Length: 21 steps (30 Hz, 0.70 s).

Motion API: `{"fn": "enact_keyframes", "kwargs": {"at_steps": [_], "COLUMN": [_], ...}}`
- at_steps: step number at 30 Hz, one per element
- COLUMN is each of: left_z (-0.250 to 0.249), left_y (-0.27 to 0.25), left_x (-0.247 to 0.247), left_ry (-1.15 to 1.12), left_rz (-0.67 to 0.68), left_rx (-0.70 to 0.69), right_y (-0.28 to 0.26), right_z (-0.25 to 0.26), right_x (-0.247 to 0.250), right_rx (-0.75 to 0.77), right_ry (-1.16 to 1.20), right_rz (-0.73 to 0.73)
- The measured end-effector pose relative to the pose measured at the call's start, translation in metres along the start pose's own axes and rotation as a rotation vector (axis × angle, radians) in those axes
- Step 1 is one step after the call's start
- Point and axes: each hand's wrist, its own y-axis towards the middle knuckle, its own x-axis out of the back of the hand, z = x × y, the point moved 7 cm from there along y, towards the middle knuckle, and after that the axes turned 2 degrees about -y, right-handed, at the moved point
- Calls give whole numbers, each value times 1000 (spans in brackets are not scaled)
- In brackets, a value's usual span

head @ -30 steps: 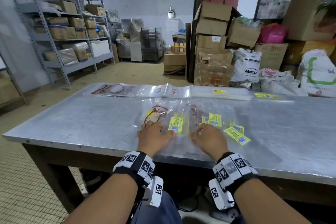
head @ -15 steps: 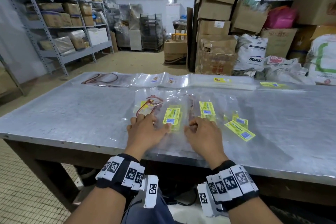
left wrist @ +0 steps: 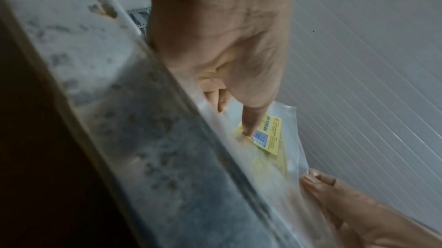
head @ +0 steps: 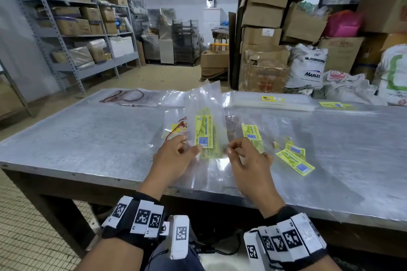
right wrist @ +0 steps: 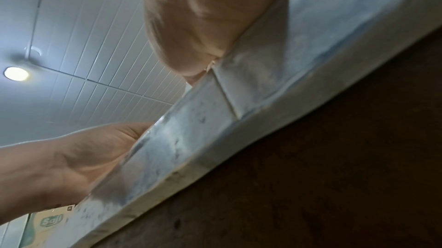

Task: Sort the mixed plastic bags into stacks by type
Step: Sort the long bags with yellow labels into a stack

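A clear plastic bag with a yellow "KEK PANDAN" label (head: 204, 132) is lifted upright above the metal table (head: 88, 138). My left hand (head: 176, 156) pinches its lower left edge, thumb on the label (left wrist: 267, 135). My right hand (head: 244, 158) pinches its lower right edge. Beneath lie more mixed clear bags: one with a red and yellow print (head: 176, 127), others with yellow labels (head: 251, 132) (head: 295, 161). In the right wrist view the table edge (right wrist: 239, 101) hides my fingers.
Sorted stacks lie along the table's far edge: red-print bags (head: 130, 97) at left, clear bags (head: 176, 99), yellow-labelled stacks (head: 273, 99) (head: 332, 104) at right. Cardboard boxes (head: 264, 28) and sacks (head: 308, 68) stand behind; metal shelving (head: 77, 28) at left.
Both hands rested flat on the pile of bags before. Now they have picked up one yellow-labelled bag and raised it upright off the table.
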Motion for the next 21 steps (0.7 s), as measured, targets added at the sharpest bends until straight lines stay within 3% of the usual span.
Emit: {"fn": "enact_keyframes", "kwargs": {"at_steps": [12,21], "left_z": [-57,-93], "left_y": [-9,-21], "left_x": [-2,-14], "left_ry": [-228,-307], "left_rz": [-25,-35], "left_rx": [-288,-502], "right_y": [2,19], "right_z": [4,44], "right_x": [8,44], "right_rx": [-61,65], "right_ry": [189,392], "right_rz": [41,-132]}}
